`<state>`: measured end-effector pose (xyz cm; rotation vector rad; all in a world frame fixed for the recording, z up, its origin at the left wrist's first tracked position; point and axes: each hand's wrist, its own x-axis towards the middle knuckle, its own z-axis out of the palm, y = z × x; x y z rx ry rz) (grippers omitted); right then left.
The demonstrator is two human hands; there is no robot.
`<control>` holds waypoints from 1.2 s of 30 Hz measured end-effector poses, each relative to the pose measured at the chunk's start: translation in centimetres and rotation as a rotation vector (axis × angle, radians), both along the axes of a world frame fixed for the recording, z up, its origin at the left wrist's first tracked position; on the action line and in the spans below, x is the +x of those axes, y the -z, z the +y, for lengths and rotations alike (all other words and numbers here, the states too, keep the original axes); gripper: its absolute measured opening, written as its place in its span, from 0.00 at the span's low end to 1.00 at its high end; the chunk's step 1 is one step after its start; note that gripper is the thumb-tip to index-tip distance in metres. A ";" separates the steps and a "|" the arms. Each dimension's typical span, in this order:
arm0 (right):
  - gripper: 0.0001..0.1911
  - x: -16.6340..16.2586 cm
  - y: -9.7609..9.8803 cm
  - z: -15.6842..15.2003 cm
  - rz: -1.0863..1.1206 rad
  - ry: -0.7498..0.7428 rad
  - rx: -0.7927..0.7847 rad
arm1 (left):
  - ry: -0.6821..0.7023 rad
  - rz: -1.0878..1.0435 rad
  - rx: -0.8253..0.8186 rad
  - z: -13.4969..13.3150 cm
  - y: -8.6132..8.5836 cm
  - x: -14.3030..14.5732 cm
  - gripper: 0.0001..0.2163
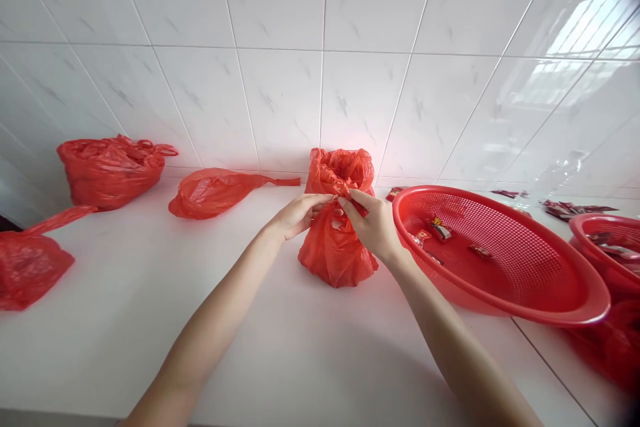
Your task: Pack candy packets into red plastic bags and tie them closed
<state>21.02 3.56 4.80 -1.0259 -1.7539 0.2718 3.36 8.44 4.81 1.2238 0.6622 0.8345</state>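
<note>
A: Where is the bag I'm handling?

B: On a white counter, to the left of the large red basket (pixel 520 270) and just beside it, your red plastic bag (pixel 337 257) stands upright before a tiled wall.

A: And how does it lie from my fingers?

B: Right at them. Your hands meet at its gathered neck, with the full lower part below your fingertips and toward you, the ruffled top beyond. Its long axis runs upright between your two arms. Both hands are at the neck; your right hand (pixel 374 221) is the one on the basket side.

A: The fingers themselves?

B: Your right thumb and forefinger pinch the bunched plastic. Your left hand (pixel 299 213), on the side away from the basket, has its fingers reaching in to the same gathers; whether they pinch or merely touch, you cannot tell here.

A: How does the bag look?

B: Thin, glossy and creased: bulging at the base, drawn in at the waist, crumpled above. Its contents are hidden. Farther left of the basket lies a limp red bag (pixel 220 195), narrowing toward yours.
</note>
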 end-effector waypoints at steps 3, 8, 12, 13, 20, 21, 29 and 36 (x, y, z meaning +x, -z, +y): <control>0.12 -0.2 0.7 0.4 0.013 -0.057 0.019 | -0.033 -0.081 -0.128 0.6 0.6 0.0 0.09; 0.13 -0.4 1.6 0.8 0.057 -0.084 0.002 | -0.021 -0.122 -0.149 0.9 1.0 0.0 0.07; 0.12 -0.4 1.6 0.8 0.076 -0.146 -0.009 | -0.037 -0.122 -0.109 1.0 1.1 -0.1 0.07; 0.10 -0.4 1.5 0.8 0.066 -0.173 -0.002 | -0.062 -0.122 -0.104 1.0 1.1 -0.1 0.07; 0.07 0.6 0.6 0.5 -0.097 -0.267 0.035 | -0.227 -0.084 -0.035 1.1 0.9 -0.2 0.09; 0.07 0.8 0.5 0.5 -0.118 -0.264 0.035 | -0.249 -0.084 -0.055 1.2 0.9 -0.3 0.09; 0.10 1.9 -0.8 -0.2 -0.347 -0.377 -0.065 | -0.448 -0.148 -0.159 3.7 2.4 -1.7 0.07; 0.09 2.1 -0.6 -0.4 -0.354 -0.481 -0.189 | -0.595 -0.170 -0.205 5.9 4.0 -3.6 0.05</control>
